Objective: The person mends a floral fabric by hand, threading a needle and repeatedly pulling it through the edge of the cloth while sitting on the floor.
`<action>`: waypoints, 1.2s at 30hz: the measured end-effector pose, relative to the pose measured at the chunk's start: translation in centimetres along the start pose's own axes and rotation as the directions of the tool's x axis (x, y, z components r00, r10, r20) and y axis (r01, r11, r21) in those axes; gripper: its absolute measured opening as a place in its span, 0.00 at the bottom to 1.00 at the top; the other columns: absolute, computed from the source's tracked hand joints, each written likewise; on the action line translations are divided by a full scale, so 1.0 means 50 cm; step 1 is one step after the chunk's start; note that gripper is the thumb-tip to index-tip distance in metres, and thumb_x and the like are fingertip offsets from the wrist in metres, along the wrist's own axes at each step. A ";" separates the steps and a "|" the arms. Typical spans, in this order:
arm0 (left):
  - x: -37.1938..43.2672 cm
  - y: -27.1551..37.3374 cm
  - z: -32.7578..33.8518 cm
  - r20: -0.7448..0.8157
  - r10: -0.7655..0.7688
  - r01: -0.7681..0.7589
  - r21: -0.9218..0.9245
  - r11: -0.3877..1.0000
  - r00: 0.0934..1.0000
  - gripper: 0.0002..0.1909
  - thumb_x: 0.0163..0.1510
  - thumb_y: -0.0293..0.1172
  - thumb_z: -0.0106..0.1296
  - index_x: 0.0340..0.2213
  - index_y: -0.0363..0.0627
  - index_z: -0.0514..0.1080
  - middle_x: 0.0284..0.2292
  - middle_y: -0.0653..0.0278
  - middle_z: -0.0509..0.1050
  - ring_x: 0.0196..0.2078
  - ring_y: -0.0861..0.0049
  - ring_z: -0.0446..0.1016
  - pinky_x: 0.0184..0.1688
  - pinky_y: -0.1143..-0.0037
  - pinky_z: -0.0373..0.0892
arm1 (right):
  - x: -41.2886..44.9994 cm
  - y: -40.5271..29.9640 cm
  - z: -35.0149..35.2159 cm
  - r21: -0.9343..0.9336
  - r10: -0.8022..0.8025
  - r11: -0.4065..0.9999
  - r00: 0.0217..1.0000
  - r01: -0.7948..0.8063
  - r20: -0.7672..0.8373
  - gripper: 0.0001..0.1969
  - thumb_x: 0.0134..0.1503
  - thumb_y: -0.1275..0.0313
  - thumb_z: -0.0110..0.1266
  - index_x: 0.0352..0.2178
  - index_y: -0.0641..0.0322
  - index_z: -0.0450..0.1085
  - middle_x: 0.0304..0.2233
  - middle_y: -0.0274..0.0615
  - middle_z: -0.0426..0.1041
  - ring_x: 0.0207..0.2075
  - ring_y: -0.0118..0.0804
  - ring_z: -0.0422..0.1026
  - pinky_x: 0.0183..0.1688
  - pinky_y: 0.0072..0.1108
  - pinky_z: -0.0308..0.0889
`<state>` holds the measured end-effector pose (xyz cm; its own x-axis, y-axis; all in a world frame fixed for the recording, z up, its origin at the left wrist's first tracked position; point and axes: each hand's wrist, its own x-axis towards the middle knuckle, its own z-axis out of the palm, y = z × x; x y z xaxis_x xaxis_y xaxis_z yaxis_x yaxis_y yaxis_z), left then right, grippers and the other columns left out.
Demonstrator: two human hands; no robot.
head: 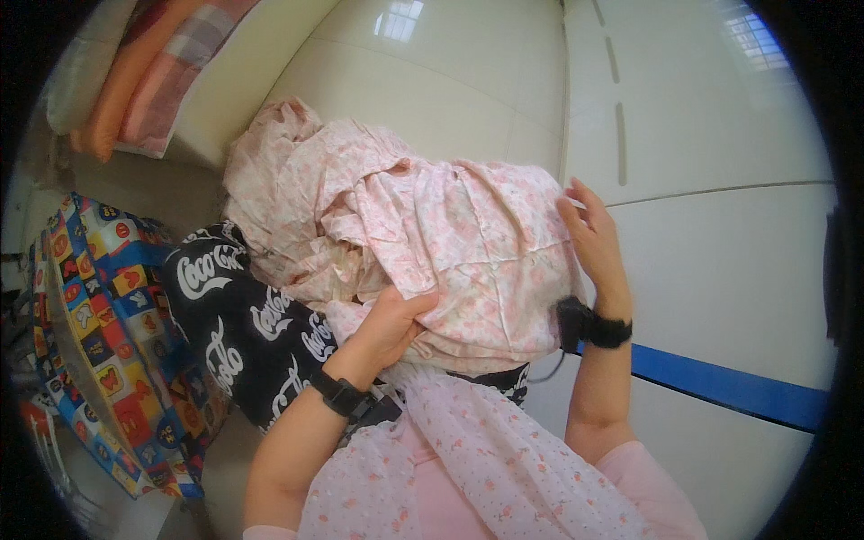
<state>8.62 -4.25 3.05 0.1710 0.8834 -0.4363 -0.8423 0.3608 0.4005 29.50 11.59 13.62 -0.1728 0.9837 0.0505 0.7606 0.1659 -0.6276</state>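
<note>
A large pink and white floral cloth (486, 250) lies bunched and creased in front of me, over black fabric with white lettering (270, 324). One section on the right is laid fairly flat in layers, while the left part is a loose heap. My left hand (395, 324) pinches the cloth's near edge between thumb and fingers. At the cloth's right side is my right hand (590, 233), its fingers apart and slightly curled; whether they touch the fabric I cannot tell. Dark straps circle both wrists, and a small black device sits at the right one.
A colourful patterned bag (115, 344) stands on the left. Folded bedding (169, 74) is stacked at the upper left. Pale cabinet panels (715, 270) with a blue strip (729, 388) rise close on the right. Shiny floor tiles (439, 88) stretch beyond the cloth.
</note>
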 end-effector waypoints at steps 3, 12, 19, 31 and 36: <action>0.028 0.025 0.002 -0.029 -0.029 0.026 -0.089 0.996 0.999 0.23 0.55 0.28 0.51 0.51 0.35 0.61 0.48 0.57 0.69 0.48 0.68 0.71 0.51 0.69 0.68 | 0.029 0.005 0.025 -0.109 -0.014 0.994 0.999 0.010 -0.034 0.20 0.57 0.62 0.50 0.45 0.68 0.67 0.42 0.51 0.70 0.38 0.40 0.69 0.43 0.26 0.65; 0.149 0.074 0.029 -0.180 -0.156 0.133 -0.132 0.982 0.971 0.31 0.50 0.41 0.59 0.49 0.33 0.64 0.47 0.55 0.70 0.45 0.67 0.71 0.47 0.68 0.69 | -0.016 0.065 -0.023 0.430 0.230 0.881 0.973 -0.199 -0.020 0.14 0.59 0.63 0.47 0.38 0.63 0.71 0.33 0.34 0.71 0.33 0.24 0.66 0.37 0.16 0.62; 0.137 0.063 0.056 -0.069 -0.045 0.048 0.052 0.997 0.997 0.25 0.51 0.27 0.55 0.50 0.32 0.62 0.45 0.54 0.71 0.44 0.67 0.72 0.46 0.70 0.70 | -0.077 0.052 -0.006 0.565 0.104 0.823 0.994 -0.063 -0.040 0.09 0.53 0.74 0.56 0.38 0.63 0.72 0.30 0.31 0.71 0.29 0.21 0.64 0.33 0.14 0.62; -0.017 0.154 -0.031 -0.174 0.142 -0.104 0.212 0.972 0.974 0.26 0.54 0.26 0.51 0.53 0.33 0.59 0.49 0.56 0.68 0.48 0.69 0.70 0.49 0.72 0.68 | -0.080 0.079 -0.022 0.798 0.091 0.578 0.958 0.172 -0.273 0.05 0.56 0.72 0.55 0.29 0.63 0.70 0.26 0.28 0.69 0.27 0.19 0.63 0.32 0.12 0.60; -0.063 0.171 -0.049 -0.198 0.196 -0.135 0.286 0.949 0.960 0.27 0.54 0.28 0.52 0.53 0.33 0.59 0.49 0.54 0.69 0.46 0.68 0.72 0.47 0.71 0.70 | -0.079 0.081 -0.053 0.790 0.158 0.600 0.949 0.128 -0.273 0.05 0.56 0.72 0.55 0.28 0.62 0.71 0.24 0.28 0.70 0.26 0.18 0.63 0.31 0.12 0.60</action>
<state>-0.34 -4.70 5.89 -0.1021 0.8601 -0.4998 -0.6759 0.3087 0.6693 34.91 8.55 12.94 0.1273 0.9787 0.1611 -0.0599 0.1697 -0.9837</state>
